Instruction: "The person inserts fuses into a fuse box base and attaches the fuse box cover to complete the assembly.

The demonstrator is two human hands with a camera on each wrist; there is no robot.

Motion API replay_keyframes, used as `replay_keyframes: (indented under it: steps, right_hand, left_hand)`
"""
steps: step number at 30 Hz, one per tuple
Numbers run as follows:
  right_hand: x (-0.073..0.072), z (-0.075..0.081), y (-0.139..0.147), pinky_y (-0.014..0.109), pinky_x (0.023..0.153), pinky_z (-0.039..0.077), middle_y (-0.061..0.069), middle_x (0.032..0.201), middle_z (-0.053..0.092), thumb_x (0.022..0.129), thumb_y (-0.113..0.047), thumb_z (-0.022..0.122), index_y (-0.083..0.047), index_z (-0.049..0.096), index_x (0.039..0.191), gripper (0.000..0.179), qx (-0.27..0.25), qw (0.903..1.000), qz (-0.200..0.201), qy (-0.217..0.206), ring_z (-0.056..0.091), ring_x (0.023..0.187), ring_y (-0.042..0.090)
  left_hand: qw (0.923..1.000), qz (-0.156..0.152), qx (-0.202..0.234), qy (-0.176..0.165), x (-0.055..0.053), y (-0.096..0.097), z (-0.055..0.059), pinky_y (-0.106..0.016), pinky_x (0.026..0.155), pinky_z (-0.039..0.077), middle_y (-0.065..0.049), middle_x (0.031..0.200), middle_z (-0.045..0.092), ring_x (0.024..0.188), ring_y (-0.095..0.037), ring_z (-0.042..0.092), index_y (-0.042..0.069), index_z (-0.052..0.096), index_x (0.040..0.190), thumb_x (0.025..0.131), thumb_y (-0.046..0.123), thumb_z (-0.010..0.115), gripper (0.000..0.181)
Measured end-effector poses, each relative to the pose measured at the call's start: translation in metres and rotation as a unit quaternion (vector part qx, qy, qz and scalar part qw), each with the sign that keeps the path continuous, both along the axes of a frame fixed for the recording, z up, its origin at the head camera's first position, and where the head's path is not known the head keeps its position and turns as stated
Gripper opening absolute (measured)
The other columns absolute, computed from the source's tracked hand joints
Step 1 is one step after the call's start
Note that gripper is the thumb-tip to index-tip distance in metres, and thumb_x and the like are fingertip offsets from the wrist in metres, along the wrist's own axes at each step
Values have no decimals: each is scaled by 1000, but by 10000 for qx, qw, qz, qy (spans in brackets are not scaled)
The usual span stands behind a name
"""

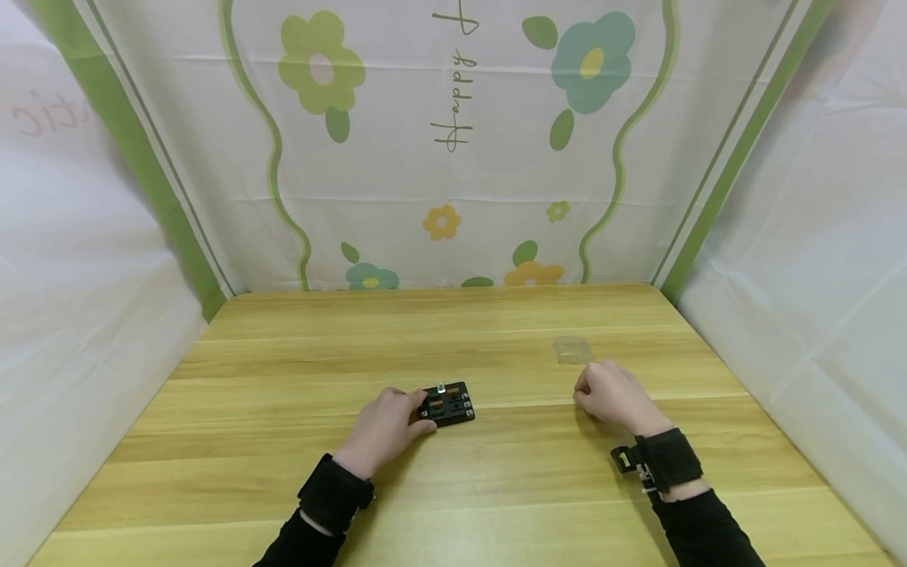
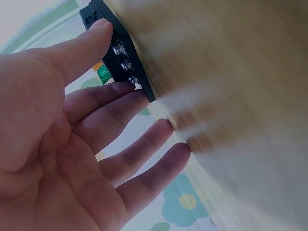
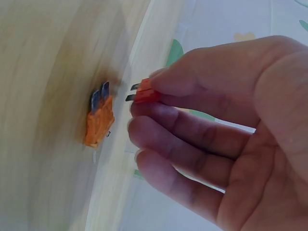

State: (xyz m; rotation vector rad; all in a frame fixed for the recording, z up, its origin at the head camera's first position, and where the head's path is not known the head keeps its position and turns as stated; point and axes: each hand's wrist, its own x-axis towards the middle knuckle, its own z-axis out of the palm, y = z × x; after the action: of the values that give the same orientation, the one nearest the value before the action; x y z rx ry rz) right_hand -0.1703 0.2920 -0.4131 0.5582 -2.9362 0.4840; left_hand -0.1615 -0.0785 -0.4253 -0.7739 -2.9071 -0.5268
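Observation:
A small black fuse block [image 1: 457, 411] with orange and green blade fuses seated in it lies on the table. My left hand [image 1: 383, 431] holds it from its left side, the thumb on the near edge and the forefinger at the far one. In the left wrist view, screw terminals show along the side of the block [image 2: 136, 57], while the other fingertips rest near the tabletop. Farther right, my right hand [image 1: 615, 395] pinches a red-orange blade fuse [image 3: 146, 91] between thumb and forefinger, its two metal prongs pointing outward. Beside those fingers, an orange blade fuse [image 3: 99, 122] lies on the table.
A clear plastic cover [image 1: 571, 350] lies just beyond my right hand. The wooden table [image 1: 298, 370] is enclosed by a floral cloth [image 1: 397, 157] at the back and white cloth [image 1: 815, 276] at the sides. Black straps [image 1: 669, 461] wrap both wrists.

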Motion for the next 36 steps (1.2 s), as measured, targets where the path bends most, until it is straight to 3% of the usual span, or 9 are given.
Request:
replay_keyframes:
  steps: [5, 9, 16, 20, 30, 36]
  right_hand:
    - [-1, 1, 0, 23, 44, 21, -16, 44, 23, 85, 0, 60, -22, 41, 47, 48, 40, 9999, -127, -1, 25, 41, 3]
    - [-1, -1, 1, 24, 46, 23, -12, 47, 27, 87, -1, 61, -20, 47, 52, 42, 53, 9996, -136, 240, 28, 44, 5]
    - [-4, -2, 1, 27, 47, 34, -6, 61, 51, 89, -1, 64, -9, 69, 75, 17, -10, 9982, -186, 577, 41, 50, 7]
    - [-5, -3, 0, 27, 49, 40, -1, 72, 61, 88, 1, 64, -4, 72, 86, 9, -99, 9972, -155, 731, 46, 55, 7]
    - [-6, 0, -1, 25, 51, 40, -3, 67, 54, 81, 3, 65, -3, 68, 79, 8, -510, 9946, 54, 905, 44, 54, 7]
    - [-7, -1, -2, 27, 54, 46, 0, 70, 60, 81, 5, 68, -1, 71, 79, 7, -554, 9931, 189, 1018, 50, 59, 7]
  left_hand:
    - [10000, 11, 11, -24, 0, 0, 0, -48, 79, 52, -18, 104, 69, 99, -36, 62, 4, 68, 124, 87, 36, 75, 50]
    - [10000, -4, 12, -32, 1, 0, 1, -49, 78, 52, -18, 104, 69, 100, -36, 62, 3, 67, 124, 87, 36, 75, 50]
    - [10000, -16, 38, -41, 0, -1, 0, -49, 81, 52, -19, 106, 68, 101, -36, 62, 3, 67, 124, 87, 36, 75, 50]
    - [10000, -29, 55, -24, 0, 0, 0, -50, 82, 51, -19, 107, 68, 101, -37, 62, 3, 67, 124, 87, 36, 75, 50]
    - [10000, 1, 42, -55, 0, 0, 2, -49, 82, 52, -19, 109, 68, 102, -37, 62, 3, 67, 125, 88, 36, 75, 51]
    - [10000, 21, -25, -59, -1, 0, 1, -47, 77, 52, -18, 105, 68, 100, -35, 62, 5, 68, 124, 88, 37, 75, 49]
